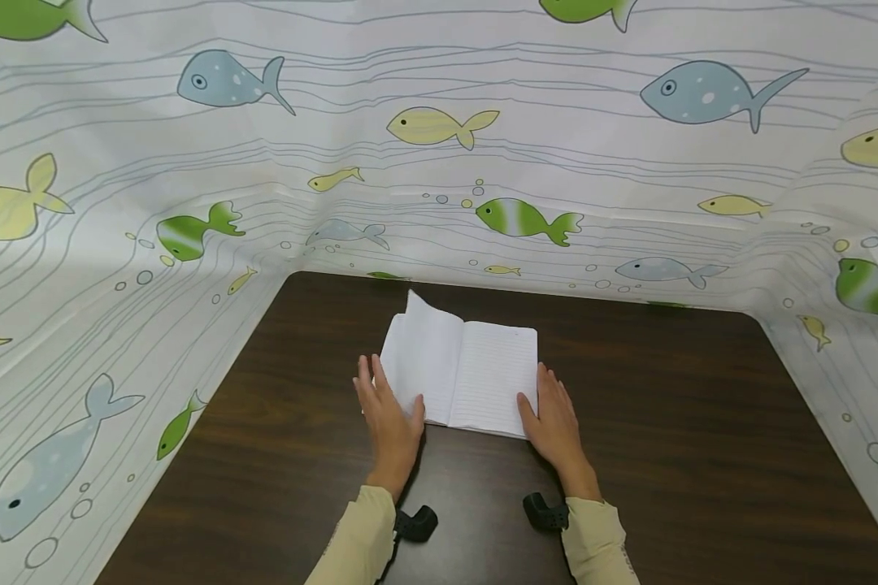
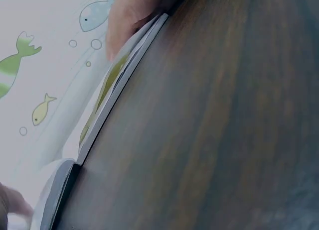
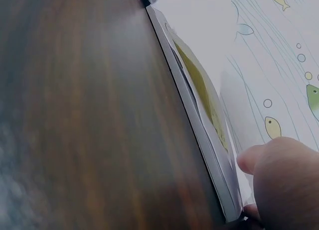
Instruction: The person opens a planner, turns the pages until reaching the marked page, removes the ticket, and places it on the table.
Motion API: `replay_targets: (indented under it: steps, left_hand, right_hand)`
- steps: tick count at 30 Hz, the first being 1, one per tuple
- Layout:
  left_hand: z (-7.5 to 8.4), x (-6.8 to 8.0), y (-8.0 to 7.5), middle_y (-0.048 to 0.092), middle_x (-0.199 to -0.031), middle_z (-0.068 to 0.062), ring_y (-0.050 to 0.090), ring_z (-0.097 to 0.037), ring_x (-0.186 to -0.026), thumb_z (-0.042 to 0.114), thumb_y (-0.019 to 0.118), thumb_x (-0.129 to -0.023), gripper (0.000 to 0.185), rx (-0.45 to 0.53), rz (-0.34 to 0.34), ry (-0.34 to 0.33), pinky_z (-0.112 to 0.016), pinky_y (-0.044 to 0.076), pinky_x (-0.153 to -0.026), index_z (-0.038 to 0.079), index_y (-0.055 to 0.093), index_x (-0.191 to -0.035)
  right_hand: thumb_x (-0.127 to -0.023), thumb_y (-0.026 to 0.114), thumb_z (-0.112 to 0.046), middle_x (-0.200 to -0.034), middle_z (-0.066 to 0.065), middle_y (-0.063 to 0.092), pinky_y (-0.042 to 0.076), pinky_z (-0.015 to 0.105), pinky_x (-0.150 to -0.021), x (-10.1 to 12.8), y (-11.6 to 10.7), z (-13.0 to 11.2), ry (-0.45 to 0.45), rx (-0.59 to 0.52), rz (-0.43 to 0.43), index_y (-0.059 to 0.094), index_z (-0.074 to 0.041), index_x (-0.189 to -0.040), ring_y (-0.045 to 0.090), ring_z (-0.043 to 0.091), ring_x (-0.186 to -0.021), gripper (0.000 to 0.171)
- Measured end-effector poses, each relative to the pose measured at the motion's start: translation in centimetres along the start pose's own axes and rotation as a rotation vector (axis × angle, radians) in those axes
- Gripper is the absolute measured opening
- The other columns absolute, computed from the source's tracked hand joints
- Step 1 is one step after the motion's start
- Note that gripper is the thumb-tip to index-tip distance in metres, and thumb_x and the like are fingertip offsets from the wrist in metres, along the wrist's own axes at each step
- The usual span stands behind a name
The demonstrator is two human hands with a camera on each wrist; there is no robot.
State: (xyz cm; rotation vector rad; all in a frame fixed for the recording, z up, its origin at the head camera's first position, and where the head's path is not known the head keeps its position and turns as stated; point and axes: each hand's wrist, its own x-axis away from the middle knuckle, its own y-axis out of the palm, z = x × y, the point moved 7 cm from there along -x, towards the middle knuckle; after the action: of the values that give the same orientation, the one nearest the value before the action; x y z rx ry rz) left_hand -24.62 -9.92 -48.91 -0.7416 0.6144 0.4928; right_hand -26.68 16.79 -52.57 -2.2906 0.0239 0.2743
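Note:
An open notebook (image 1: 468,374) with white lined pages lies on the dark wooden table (image 1: 666,422); its left pages bulge up slightly. My left hand (image 1: 388,414) lies flat at the book's near left corner, fingers straight, thumb on the page. My right hand (image 1: 552,418) lies flat along the near right edge, thumb touching the page. In the left wrist view the notebook's near edge (image 2: 114,90) runs across the table. The right wrist view shows the same edge (image 3: 199,105) with my right hand (image 3: 279,180) at its end.
A white sheet printed with fish (image 1: 439,130) rises like a wall behind and on both sides of the table. Black wrist camera mounts (image 1: 415,524) sit at my cuffs. Bare tabletop lies left, right and in front of the book.

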Motion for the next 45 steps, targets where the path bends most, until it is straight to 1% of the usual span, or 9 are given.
replay_targets:
  steps: [4,7,10,13,16,20,31,40,45]
  left_hand:
    - [0.0,0.0,0.2,0.01,-0.159,-0.02,0.012,-0.034,-0.147,-0.003,0.082,-0.068,0.107,-0.102,-0.053,0.019,-0.049,0.013,-0.118,0.006,0.02,-0.155]
    - [0.4,0.3,1.1,0.017,-0.16,-0.014,0.018,-0.028,-0.147,0.002,0.076,-0.079,0.086,-0.084,-0.163,0.093,-0.042,0.022,-0.117,0.007,0.03,-0.152]
    - [0.9,0.9,2.2,0.026,-0.158,-0.008,0.025,-0.022,-0.145,0.014,0.067,-0.09,0.066,-0.002,-0.301,0.165,-0.037,0.027,-0.115,0.008,0.038,-0.15]
    - [1.5,1.6,3.2,0.036,-0.154,-0.008,0.031,-0.023,-0.142,0.024,0.062,-0.096,0.054,0.056,-0.437,0.227,-0.041,0.027,-0.115,0.008,0.045,-0.145]
    - [1.9,2.4,4.0,0.041,-0.15,-0.009,0.035,-0.025,-0.14,0.031,0.057,-0.099,0.051,0.014,-0.567,0.272,-0.043,0.026,-0.115,0.009,0.049,-0.143]
    - [1.9,3.0,4.4,0.042,-0.15,-0.007,0.035,-0.023,-0.141,0.038,0.053,-0.099,0.053,-0.067,-0.663,0.293,-0.042,0.024,-0.116,0.012,0.048,-0.145]
    - [1.8,2.9,4.5,0.041,-0.151,-0.005,0.033,-0.021,-0.142,0.041,0.052,-0.1,0.054,-0.068,-0.689,0.268,-0.039,0.022,-0.117,0.013,0.047,-0.145]
    - [1.5,3.2,4.8,0.039,-0.152,-0.003,0.03,-0.019,-0.143,0.044,0.049,-0.1,0.055,-0.084,-0.706,0.258,-0.037,0.021,-0.117,0.015,0.044,-0.147]
    - [1.5,3.1,4.9,0.038,-0.152,-0.002,0.029,-0.017,-0.143,0.044,0.05,-0.1,0.055,-0.089,-0.704,0.259,-0.036,0.02,-0.118,0.015,0.044,-0.147]
  right_hand:
    - [-0.101,0.049,-0.03,-0.157,0.021,0.021,0.008,0.047,-0.118,0.0,-0.1,-0.1,-0.002,0.0,-0.003,0.018,0.006,-0.152,0.015,0.034,-0.146,0.069]
    - [-0.101,0.048,-0.03,-0.157,0.022,0.022,0.008,0.047,-0.118,-0.1,-0.1,-0.2,-0.006,0.006,-0.007,0.018,0.005,-0.152,0.015,0.034,-0.146,0.069]
    - [-0.101,0.048,-0.031,-0.157,0.022,0.022,0.008,0.048,-0.118,-0.1,-0.1,-0.2,-0.008,0.014,-0.01,0.019,0.005,-0.152,0.015,0.035,-0.146,0.068]
    - [-0.101,0.048,-0.031,-0.156,0.023,0.022,0.009,0.049,-0.118,-0.1,0.0,-0.2,-0.01,0.018,-0.01,0.02,0.006,-0.152,0.016,0.036,-0.146,0.068]
    - [-0.101,0.048,-0.031,-0.156,0.023,0.023,0.009,0.05,-0.118,-0.1,-0.1,-0.1,-0.011,0.021,-0.007,0.021,0.005,-0.151,0.017,0.036,-0.146,0.068]
    - [-0.101,0.048,-0.03,-0.156,0.023,0.025,0.009,0.05,-0.118,-0.1,-0.1,-0.2,-0.013,0.024,-0.004,0.022,0.005,-0.151,0.018,0.036,-0.146,0.067]
    - [-0.102,0.047,-0.031,-0.155,0.022,0.027,0.009,0.05,-0.118,0.0,-0.2,-0.2,-0.011,0.012,0.01,0.033,0.001,-0.15,0.018,0.035,-0.146,0.059]
    - [-0.103,0.045,-0.031,-0.155,0.022,0.028,0.009,0.049,-0.118,-0.1,-0.1,0.0,0.012,0.003,0.006,0.031,0.004,-0.149,0.018,0.033,-0.146,0.06]
    - [-0.103,0.046,-0.03,-0.153,0.023,0.03,0.011,0.051,-0.117,-0.1,-0.2,-0.1,0.011,0.001,0.025,0.037,0.007,-0.145,0.021,0.034,-0.145,0.056]
